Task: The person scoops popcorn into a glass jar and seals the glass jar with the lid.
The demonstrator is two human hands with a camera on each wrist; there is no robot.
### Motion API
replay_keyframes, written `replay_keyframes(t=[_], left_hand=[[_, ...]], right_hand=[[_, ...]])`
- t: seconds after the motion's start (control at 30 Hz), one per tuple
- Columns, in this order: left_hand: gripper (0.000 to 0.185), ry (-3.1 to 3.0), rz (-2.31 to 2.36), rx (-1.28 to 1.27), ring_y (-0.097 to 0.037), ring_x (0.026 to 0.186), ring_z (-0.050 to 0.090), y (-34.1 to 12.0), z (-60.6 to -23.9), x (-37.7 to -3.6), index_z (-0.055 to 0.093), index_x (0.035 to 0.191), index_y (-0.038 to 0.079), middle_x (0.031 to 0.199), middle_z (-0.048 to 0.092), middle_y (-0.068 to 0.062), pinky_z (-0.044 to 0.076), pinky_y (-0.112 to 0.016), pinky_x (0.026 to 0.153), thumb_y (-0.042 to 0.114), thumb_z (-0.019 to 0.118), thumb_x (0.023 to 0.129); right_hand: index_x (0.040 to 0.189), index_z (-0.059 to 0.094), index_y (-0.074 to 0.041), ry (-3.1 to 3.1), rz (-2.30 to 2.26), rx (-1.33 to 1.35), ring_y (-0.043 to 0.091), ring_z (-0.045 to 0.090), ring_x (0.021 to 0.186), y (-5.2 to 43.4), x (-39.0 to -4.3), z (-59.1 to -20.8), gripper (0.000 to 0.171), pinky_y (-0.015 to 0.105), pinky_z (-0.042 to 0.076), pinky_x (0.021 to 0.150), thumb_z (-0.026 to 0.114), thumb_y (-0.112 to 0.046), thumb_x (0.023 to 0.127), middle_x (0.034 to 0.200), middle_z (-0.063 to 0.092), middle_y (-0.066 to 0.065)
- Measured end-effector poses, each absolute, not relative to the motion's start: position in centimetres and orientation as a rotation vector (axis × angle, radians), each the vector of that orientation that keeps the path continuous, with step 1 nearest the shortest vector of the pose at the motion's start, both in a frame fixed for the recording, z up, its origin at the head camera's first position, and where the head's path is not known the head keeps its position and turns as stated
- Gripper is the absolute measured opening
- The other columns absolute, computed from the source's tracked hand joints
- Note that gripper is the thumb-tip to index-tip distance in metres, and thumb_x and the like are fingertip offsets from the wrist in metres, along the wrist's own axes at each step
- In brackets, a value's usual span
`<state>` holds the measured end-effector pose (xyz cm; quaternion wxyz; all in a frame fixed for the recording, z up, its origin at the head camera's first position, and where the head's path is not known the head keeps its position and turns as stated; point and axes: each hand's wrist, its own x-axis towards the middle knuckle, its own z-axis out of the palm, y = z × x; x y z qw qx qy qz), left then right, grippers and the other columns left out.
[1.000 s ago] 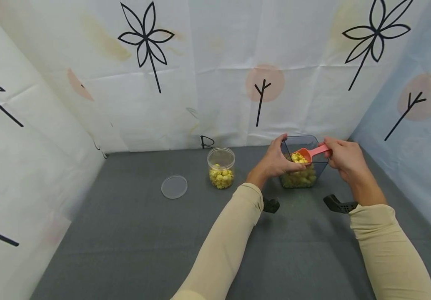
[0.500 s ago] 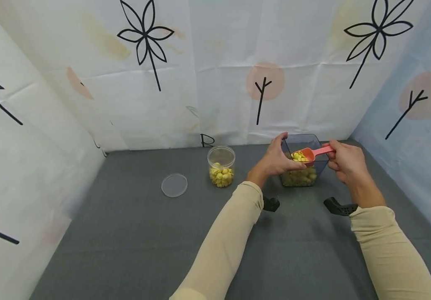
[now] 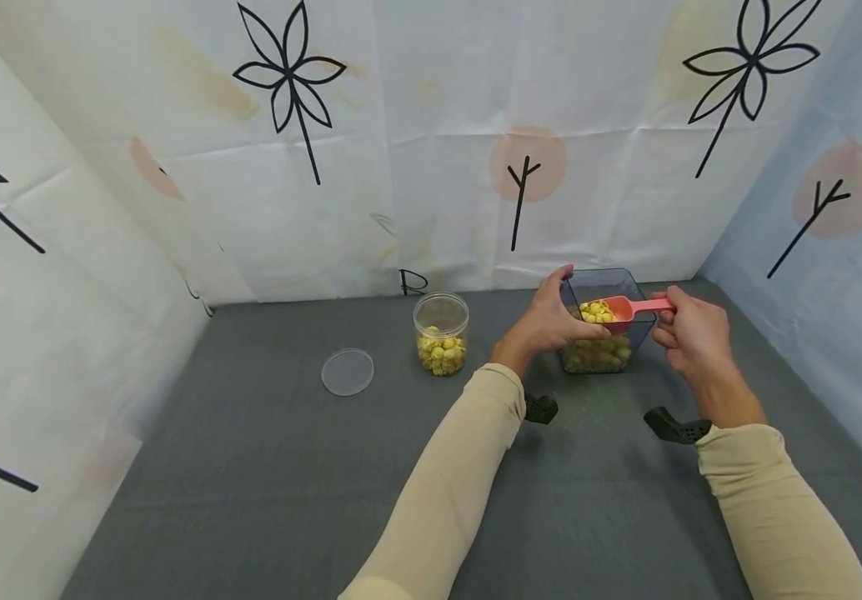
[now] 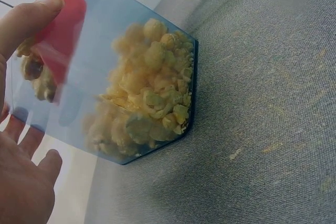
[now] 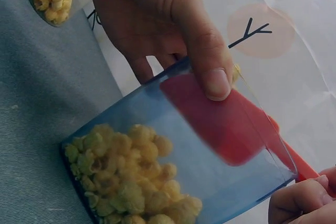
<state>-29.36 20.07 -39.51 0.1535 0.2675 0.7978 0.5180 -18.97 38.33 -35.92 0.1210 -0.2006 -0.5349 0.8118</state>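
Scooping popcorn out of the tub

Left hand is gripping the tub, right hand fingers pinching a full scoop; best keeping it level.

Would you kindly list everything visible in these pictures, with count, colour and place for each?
bin: one, clear blue-grey, far right of the table, partly filled with yellow puffs.
scoop: one, coral pink, loaded with puffs, over the bin's opening.
jar: one, clear, round, left of the bin, puffs in its lower part.
lid: one, clear, flat on the table left of the jar.
table: one, grey cloth cover.
backdrop: white sheets with black flower drawings, behind and at both sides.
left hand: grips the bin's near left wall.
right hand: pinches the scoop's handle.
sleeves: two, beige.
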Motion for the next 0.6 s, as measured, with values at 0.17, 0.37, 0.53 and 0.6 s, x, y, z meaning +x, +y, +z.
replay_keyframes(t=[0.17, 0.37, 0.53, 0.6], left_hand=[[0.109, 2.283, 1.495, 0.766, -0.022, 0.145, 0.043, 19.98, -39.5, -29.28, 0.022, 0.163, 0.026, 0.164, 0.032, 0.002, 0.043, -0.046, 0.117, 0.033, 0.09, 0.078], [0.11, 2.281, 1.491, 0.769, -0.023, 0.148, 0.04, 19.89, -39.45, -29.31, 0.022, 0.163, 0.026, 0.165, 0.031, 0.002, 0.041, -0.047, 0.118, 0.032, 0.091, 0.078], [0.111, 2.271, 1.495, 0.774, -0.022, 0.149, 0.039, 19.8, -39.52, -29.37, 0.022, 0.163, 0.026, 0.166, 0.03, 0.003, 0.041, -0.048, 0.118, 0.033, 0.091, 0.077], [0.111, 2.268, 1.497, 0.776, -0.021, 0.149, 0.039, 19.82, -39.56, -29.41, 0.021, 0.163, 0.026, 0.166, 0.03, 0.004, 0.041, -0.048, 0.118, 0.033, 0.091, 0.077]], right_hand=[[0.099, 0.064, -0.011, -1.485, 2.38, -0.612, 0.008, 0.03, 0.046, 38.03, -18.56, -36.03, 0.026, 0.023, 0.023, 0.043, 0.048, -0.03, 0.108, 0.065, 0.045, -0.004], [0.098, 0.064, -0.009, -1.372, 2.377, -0.601, 0.01, 0.028, 0.046, 37.68, -18.37, -36.14, 0.027, 0.024, 0.021, 0.042, 0.047, -0.027, 0.109, 0.064, 0.046, -0.003], [0.099, 0.065, -0.009, -1.282, 2.338, -0.624, 0.013, 0.026, 0.045, 37.47, -18.39, -36.28, 0.027, 0.026, 0.02, 0.043, 0.048, -0.027, 0.109, 0.064, 0.045, -0.002], [0.1, 0.066, -0.009, -1.263, 2.321, -0.624, 0.014, 0.026, 0.045, 37.42, -18.4, -36.35, 0.027, 0.026, 0.02, 0.043, 0.048, -0.027, 0.109, 0.065, 0.045, -0.001]])
